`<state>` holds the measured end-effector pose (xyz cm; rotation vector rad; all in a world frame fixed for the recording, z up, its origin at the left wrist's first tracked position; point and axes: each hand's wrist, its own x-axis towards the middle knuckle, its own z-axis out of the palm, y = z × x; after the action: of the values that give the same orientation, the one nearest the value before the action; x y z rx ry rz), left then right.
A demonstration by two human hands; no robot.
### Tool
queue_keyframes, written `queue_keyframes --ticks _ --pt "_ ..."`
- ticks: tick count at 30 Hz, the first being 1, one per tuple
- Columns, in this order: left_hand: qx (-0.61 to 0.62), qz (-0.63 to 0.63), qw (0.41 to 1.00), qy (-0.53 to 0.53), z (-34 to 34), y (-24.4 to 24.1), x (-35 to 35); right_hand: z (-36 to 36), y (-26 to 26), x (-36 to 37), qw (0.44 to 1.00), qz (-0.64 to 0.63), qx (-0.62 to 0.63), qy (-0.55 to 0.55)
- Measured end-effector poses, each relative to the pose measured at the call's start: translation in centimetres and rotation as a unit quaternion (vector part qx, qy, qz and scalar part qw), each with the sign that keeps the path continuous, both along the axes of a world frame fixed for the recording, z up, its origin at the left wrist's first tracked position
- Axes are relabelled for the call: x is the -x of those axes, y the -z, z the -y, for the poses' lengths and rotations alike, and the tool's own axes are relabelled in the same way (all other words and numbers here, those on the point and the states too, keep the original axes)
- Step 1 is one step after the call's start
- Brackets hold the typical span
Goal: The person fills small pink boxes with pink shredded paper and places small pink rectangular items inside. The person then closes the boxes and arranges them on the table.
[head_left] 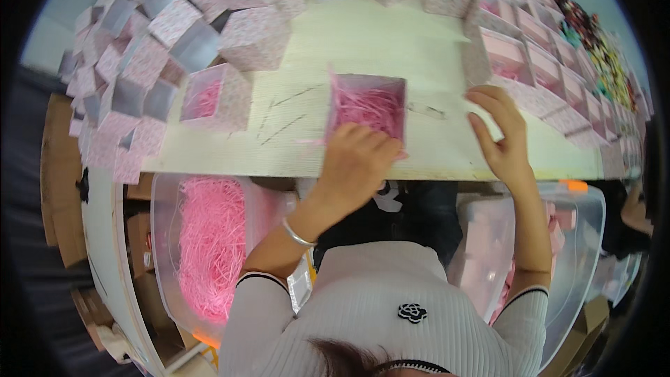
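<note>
In the middle of the table, a floral-patterned pink box (367,81) stands with its top open. Pink shredded paper (369,103) fills its inside. My left hand (361,159) is over the box's near side, fingers curled down on some of the shreds. Strands poke out on both sides of that hand, and its fingertips are hidden. To the right, my right hand (500,133) hovers over the table with thumb and fingers apart, holding nothing. It is close to the rows of boxes with pink contents (505,55).
Stacked floral boxes (152,57) crowd the table's left. One box with shreds (217,97) lies on its side nearby. Below the table edge (282,174), a clear tub of pink shreds (159,251) stands left, another clear tub (581,251) right. Bundles of colourful items (596,42) lie far right.
</note>
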<state>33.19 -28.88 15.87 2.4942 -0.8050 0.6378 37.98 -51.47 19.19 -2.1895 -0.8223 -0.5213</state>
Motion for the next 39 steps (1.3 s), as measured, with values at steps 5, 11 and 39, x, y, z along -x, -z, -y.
queue_keyframes --ticks 5,11,39 --pt "0.008 -0.074 0.993 0.092 7.5 -0.5 1.0 -2.5 -1.3 -2.6 0.952 -0.178 0.092 -0.232" --pt "-0.026 -0.077 0.983 0.163 7.1 -2.7 1.0 -3.5 2.0 -2.9 0.861 -0.227 0.411 -0.198" --pt "0.119 -0.215 0.969 0.007 3.9 -4.6 -2.5 -0.7 -2.2 -1.4 0.857 -0.321 0.357 -0.185"
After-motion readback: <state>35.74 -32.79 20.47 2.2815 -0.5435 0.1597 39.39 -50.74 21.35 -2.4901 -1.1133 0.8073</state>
